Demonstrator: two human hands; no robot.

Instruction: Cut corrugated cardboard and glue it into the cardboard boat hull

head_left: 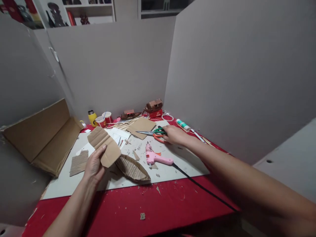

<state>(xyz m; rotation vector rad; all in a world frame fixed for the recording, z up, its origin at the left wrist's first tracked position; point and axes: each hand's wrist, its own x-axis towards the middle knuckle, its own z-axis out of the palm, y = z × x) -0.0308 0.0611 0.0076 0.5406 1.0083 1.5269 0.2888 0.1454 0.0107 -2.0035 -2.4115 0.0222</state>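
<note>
My left hand (pixel 94 164) is closed on a cut piece of cardboard (pixel 105 144), thumb on its face, raised above the table. Just right of that piece lies a cardboard boat hull (pixel 133 168), pointed at its near end, with a ribbed inside. My right hand (pixel 174 134) reaches across to the scissors (pixel 158 132), its fingers closed around the handles. Green and orange show on the handles, and the blades point left over the board. A pink glue gun (pixel 158 158) lies on its side nearer me, its black cord running off to the right.
A folded cardboard sheet (pixel 46 138) stands at left. Flat cardboard (pixel 142 126), thin sticks (pixel 125 123), paper cups (pixel 101 121) and a yellow bottle (pixel 92 118) lie farther back. Model boats (pixel 153 105) stand by the grey partition (pixel 111 65). Scraps dot the white board (pixel 172 171) and red cloth (pixel 118 210).
</note>
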